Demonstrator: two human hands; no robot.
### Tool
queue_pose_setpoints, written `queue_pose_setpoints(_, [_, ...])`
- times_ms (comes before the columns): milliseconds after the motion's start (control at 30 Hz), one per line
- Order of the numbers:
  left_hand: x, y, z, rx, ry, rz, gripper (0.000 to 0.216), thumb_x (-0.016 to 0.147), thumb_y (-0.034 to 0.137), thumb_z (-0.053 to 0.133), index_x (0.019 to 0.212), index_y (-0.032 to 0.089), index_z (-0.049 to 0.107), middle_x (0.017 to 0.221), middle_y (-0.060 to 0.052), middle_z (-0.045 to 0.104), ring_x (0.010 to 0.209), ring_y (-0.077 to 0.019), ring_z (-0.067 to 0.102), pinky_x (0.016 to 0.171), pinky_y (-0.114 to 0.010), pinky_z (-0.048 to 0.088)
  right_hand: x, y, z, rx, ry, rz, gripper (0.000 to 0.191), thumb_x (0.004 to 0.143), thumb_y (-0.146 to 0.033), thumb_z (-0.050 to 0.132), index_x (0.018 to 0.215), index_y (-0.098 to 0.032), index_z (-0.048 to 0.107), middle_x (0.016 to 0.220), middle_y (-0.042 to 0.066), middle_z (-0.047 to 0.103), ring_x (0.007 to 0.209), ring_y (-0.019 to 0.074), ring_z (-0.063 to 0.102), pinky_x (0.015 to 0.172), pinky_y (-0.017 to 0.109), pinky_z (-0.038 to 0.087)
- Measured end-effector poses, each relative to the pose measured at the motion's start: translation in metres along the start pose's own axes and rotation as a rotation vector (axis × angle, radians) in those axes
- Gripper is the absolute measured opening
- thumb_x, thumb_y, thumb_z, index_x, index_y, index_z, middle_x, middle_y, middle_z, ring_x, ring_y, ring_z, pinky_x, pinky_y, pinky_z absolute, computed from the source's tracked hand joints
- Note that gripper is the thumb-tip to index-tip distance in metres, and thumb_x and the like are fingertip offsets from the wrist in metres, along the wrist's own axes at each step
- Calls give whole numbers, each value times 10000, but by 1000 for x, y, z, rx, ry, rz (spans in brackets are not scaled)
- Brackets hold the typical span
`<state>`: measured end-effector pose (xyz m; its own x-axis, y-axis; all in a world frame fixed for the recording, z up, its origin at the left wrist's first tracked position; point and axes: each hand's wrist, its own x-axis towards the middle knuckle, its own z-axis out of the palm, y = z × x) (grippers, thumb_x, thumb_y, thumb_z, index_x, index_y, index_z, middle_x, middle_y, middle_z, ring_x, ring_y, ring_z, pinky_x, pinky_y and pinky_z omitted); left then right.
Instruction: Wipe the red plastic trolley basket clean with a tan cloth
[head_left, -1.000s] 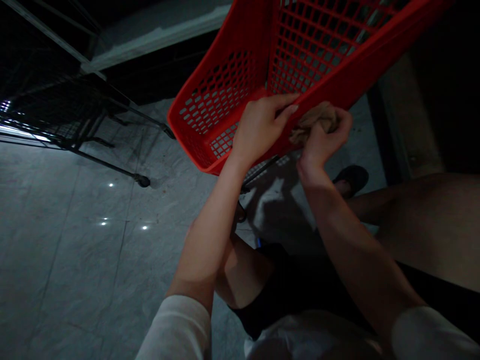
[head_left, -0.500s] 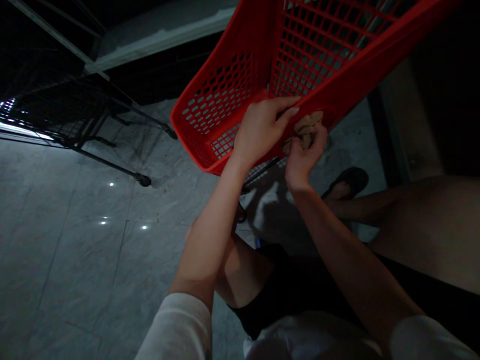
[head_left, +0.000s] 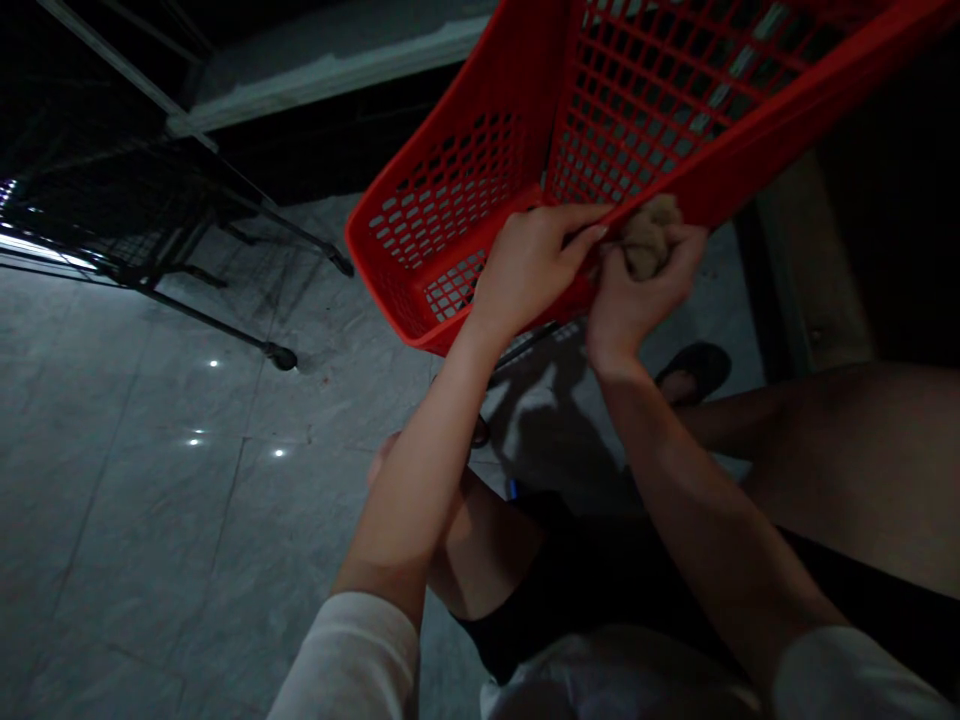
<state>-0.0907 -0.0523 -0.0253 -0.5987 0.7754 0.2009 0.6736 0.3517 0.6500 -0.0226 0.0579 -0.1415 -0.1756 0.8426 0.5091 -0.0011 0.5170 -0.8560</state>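
Observation:
A red plastic shopping basket (head_left: 442, 215) with grid-like side walls stands tilted in view in front of me, at the upper middle. My left hand (head_left: 529, 260) grips its near wall at the rim, thumb on the outer side and fingers over the edge. Just to the right, my right hand (head_left: 649, 290) is closed around a crumpled tan cloth (head_left: 649, 235), which lies against the outer face of the same wall. Part of the cloth is hidden by my fingers.
A dark wire cart (head_left: 172, 270) on casters stands at the left. Behind the basket runs a low pale shelf (head_left: 337, 85). Grey floor tiles (head_left: 165, 520) spread below. My legs are bent close beneath my arms, one shoe (head_left: 701, 370) at the right.
My right hand has moved right and slightly up along the basket wall with the cloth. My left hand keeps its hold on the rim. The view has shifted a little.

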Motion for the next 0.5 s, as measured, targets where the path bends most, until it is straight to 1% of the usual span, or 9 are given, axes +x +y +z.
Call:
queue_pose_setpoints(100, [2,-6,0,-12,-7,-14,269,1133,291,592,1329,324,774,1370,56,801,1304,-215,729,1187,-357,542,-51,-25,-6,41,-238,-83,338,790,-70,673,1032,-273,551,1041,1,607,1041,220,642,1021,469,588])
queue_pose_setpoints(167, [3,-8,0,-15,-14,-16,261,1136,319,590,1327,333,768,1384,56,793,1305,-217,722,1194,-371,539,-60,-26,-11,84,-333,-92,330,777,-57,669,1014,-266,576,1081,28,626,1090,234,631,1047,466,570])
queue_pose_setpoints(200, [3,-8,-1,-13,-9,-12,262,1134,316,595,1327,318,772,1385,44,794,1301,-221,726,1192,-375,542,-55,-22,-14,91,-343,-80,327,777,-50,673,1008,-263,581,1100,41,628,1111,238,622,1068,463,556])
queue_pose_setpoints(233, [2,-8,-1,-11,-4,-6,264,1131,304,600,1324,296,780,1383,30,796,1299,-225,732,1186,-375,549,-44,-15,-15,89,-325,-56,328,783,-43,671,1012,-260,583,1116,52,625,1129,240,613,1091,463,539])
queue_pose_setpoints(300, [1,-5,-1,-1,6,4,273,1127,269,603,1322,263,793,1384,7,798,1313,-233,737,1184,-369,555,-12,4,-17,69,-227,22,333,811,-30,635,1049,-255,573,1143,62,600,1174,243,599,1150,479,493])
queue_pose_setpoints(367, [0,-2,-1,7,2,5,282,1125,242,598,1318,272,800,1390,7,796,1336,-236,731,1194,-361,552,20,23,-16,55,-117,112,333,851,-27,550,1098,-250,543,1173,62,558,1254,249,583,1210,522,436])
queue_pose_setpoints(400, [0,0,-1,9,-3,3,284,1125,234,595,1311,284,803,1388,11,797,1340,-236,730,1196,-359,552,30,29,-14,52,-89,142,335,861,-26,512,1111,-249,528,1190,64,541,1297,253,570,1230,541,412])
queue_pose_setpoints(433, [0,2,-1,6,-6,2,284,1125,230,594,1304,292,806,1380,11,801,1336,-237,734,1196,-361,554,34,32,-13,46,-74,156,339,864,-25,494,1117,-250,518,1206,65,532,1323,255,560,1241,551,402])
queue_pose_setpoints(500, [0,4,-1,-7,-8,6,275,1124,227,600,1294,281,809,1353,-2,813,1307,-240,750,1181,-364,565,19,29,-10,27,-84,141,357,843,-27,522,1119,-255,520,1229,69,536,1310,252,567,1232,535,428])
